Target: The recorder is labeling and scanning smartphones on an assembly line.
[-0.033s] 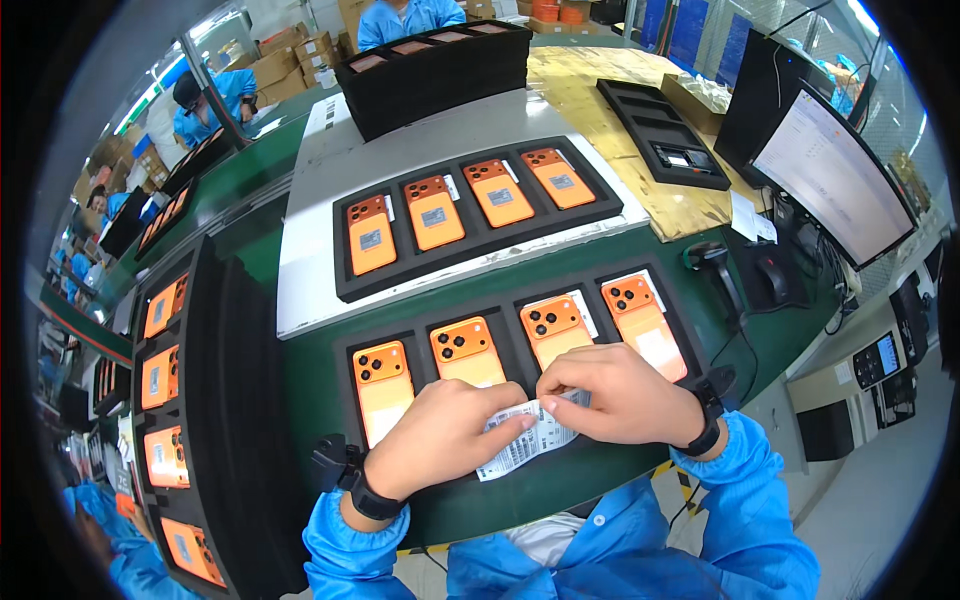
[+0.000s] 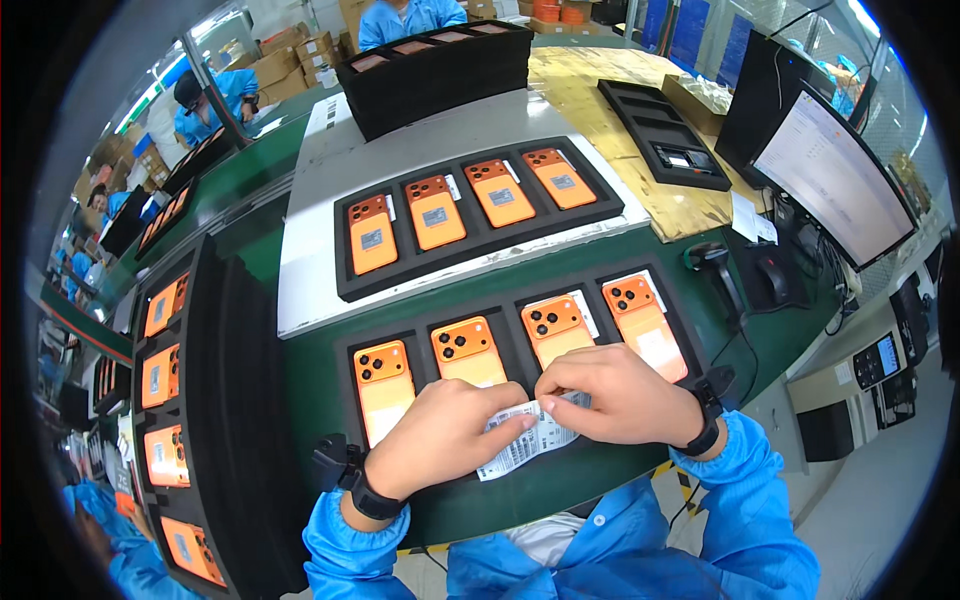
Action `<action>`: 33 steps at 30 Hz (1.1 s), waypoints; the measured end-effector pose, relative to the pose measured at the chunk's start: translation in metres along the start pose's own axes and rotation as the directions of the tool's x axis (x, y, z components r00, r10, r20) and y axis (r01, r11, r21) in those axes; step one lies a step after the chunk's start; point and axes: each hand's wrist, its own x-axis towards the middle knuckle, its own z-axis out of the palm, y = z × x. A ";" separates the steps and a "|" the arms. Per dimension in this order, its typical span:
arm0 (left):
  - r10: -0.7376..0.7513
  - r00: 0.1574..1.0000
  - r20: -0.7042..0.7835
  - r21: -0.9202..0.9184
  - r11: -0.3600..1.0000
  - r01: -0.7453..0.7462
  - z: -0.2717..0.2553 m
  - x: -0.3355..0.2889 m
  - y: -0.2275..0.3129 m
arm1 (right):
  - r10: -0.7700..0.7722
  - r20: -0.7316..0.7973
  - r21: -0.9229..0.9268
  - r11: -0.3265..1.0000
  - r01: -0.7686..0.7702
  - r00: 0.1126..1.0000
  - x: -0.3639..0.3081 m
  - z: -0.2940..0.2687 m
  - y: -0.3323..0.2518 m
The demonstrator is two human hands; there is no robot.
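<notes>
A white printed label sheet (image 2: 522, 452) is pinched between my two hands over the near edge of a black foam tray (image 2: 508, 372). My left hand (image 2: 447, 436) is closed on its left part, thumb on top. At its upper right, the bent fingers of my right hand (image 2: 622, 402) grip it. Under and beyond my hands, several orange phones lie camera side up in the tray's slots, including a left one (image 2: 383, 385) and a right one (image 2: 643, 325). My fingertips partly hide the middle phones. White slips stick out beside the two right-hand phones.
Farther off, another foam tray (image 2: 480, 236) of orange phones with grey labels lies on a white board (image 2: 305, 290). Stacked trays (image 2: 225, 400) stand at the left. To the right are a barcode scanner (image 2: 718, 275), a mouse (image 2: 772, 280) and a monitor (image 2: 838, 175). Co-workers in blue sit beyond.
</notes>
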 end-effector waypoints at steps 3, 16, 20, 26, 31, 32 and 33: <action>0.022 1.000 -0.021 0.016 1.000 -0.022 0.001 0.000 -0.001 | -0.008 0.005 0.013 1.000 0.008 1.000 0.004 0.003 0.000; -0.017 1.000 -0.026 0.011 1.000 0.017 -0.001 0.000 0.000 | 0.020 -0.009 -0.067 0.998 -0.020 1.000 0.005 0.006 0.002; 0.016 1.000 -0.027 0.116 0.993 -0.013 0.001 -0.002 0.001 | 0.013 -0.035 -0.071 0.997 -0.015 0.999 0.005 0.006 0.002; 0.050 0.992 -0.112 0.225 0.974 -0.024 0.007 -0.004 0.011 | 0.107 -0.055 -0.014 0.994 -0.108 0.993 0.004 0.004 0.011; 0.006 0.990 -0.140 0.270 0.962 0.032 -0.003 -0.008 0.016 | 0.154 -0.042 0.250 0.958 -0.139 0.987 -0.002 -0.004 0.015; -0.008 0.991 -0.133 0.272 0.961 0.045 -0.005 -0.009 0.015 | 0.153 -0.041 0.251 0.958 -0.138 0.987 -0.005 -0.008 0.015; -0.007 0.991 -0.130 0.272 0.961 0.042 -0.006 -0.010 0.014 | 0.182 -0.042 0.183 0.968 -0.172 0.982 -0.010 -0.013 0.016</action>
